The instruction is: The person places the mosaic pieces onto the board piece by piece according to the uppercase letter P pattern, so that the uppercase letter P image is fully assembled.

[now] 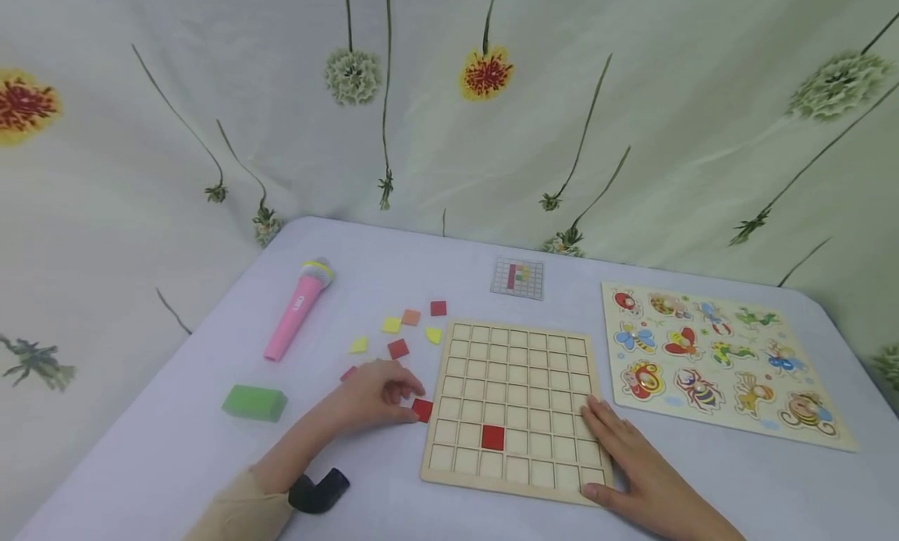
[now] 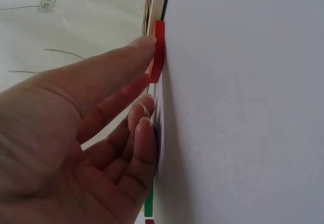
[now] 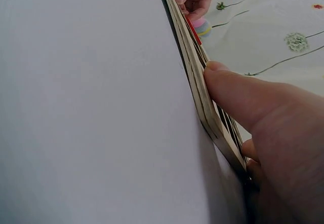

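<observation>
A wooden grid board (image 1: 516,404) lies flat on the white table, with one red tile (image 1: 492,437) set in a cell near its front edge. Just off the board's left edge, my left hand (image 1: 410,400) pinches a second red square tile (image 1: 422,410) against the table. The left wrist view shows the thumb (image 2: 144,46) on that tile (image 2: 159,51), with the other fingers curled below it. My right hand (image 1: 605,439) rests flat on the board's front right corner. Its thumb (image 3: 223,77) presses the board's edge (image 3: 202,97).
Loose red, yellow and orange tiles (image 1: 398,348) are scattered left of the board. A pink toy microphone (image 1: 298,308) and a green block (image 1: 254,403) lie further left. A small pattern card (image 1: 517,278) sits behind the board, an insect peg puzzle (image 1: 719,361) to its right.
</observation>
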A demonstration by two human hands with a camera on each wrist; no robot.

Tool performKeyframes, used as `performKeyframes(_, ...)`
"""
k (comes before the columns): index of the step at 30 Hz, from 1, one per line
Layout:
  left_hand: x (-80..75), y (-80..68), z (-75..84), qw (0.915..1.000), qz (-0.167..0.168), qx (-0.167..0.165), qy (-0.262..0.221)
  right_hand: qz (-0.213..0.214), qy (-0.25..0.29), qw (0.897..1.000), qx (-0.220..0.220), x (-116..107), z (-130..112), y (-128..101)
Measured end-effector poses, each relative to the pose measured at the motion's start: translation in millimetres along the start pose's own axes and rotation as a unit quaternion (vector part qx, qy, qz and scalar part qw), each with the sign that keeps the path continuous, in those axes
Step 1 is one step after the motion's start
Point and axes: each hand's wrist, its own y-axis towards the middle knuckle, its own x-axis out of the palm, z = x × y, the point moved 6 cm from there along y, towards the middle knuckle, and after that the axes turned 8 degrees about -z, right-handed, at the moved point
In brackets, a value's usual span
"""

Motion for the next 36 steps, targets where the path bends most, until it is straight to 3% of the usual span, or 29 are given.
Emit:
performKeyframes(4, 2.2, 0.0, 3.6, 0.9994, 0.002, 0.011, 0.033, -0.001, 0.0, 1.0, -0.002, -1, -1, 1)
performKeyframes(12, 0.3, 0.9, 7.8, 0.9996, 0.019, 0.018, 0.015, 0.004, -0.006, 1.0, -0.003, -4, -1, 1)
performKeyframes(16, -0.3, 6.6, 12.0, 0.9991, 0.021, 0.028, -0.023, 0.007, -0.008, 1.0, -0.007, -4, 0, 1)
performKeyframes(20, 3.3, 20.2, 27.6, 0.9948, 0.021, 0.053, -0.084, 0.008, -0.003, 1.0, -0.006, -1, 1, 0)
performKeyframes(27, 26.5, 45.2, 51.2, 0.982, -0.03, 0.068, -0.174, 0.003, -0.002, 1.0, 0.001, 2, 2, -1)
performKeyframes(36, 39.7, 57.6, 58.4, 0.9878, -0.037, 0.054, -0.141, 0.0, 0.001, 1.0, 0.005, -2, 0, 1)
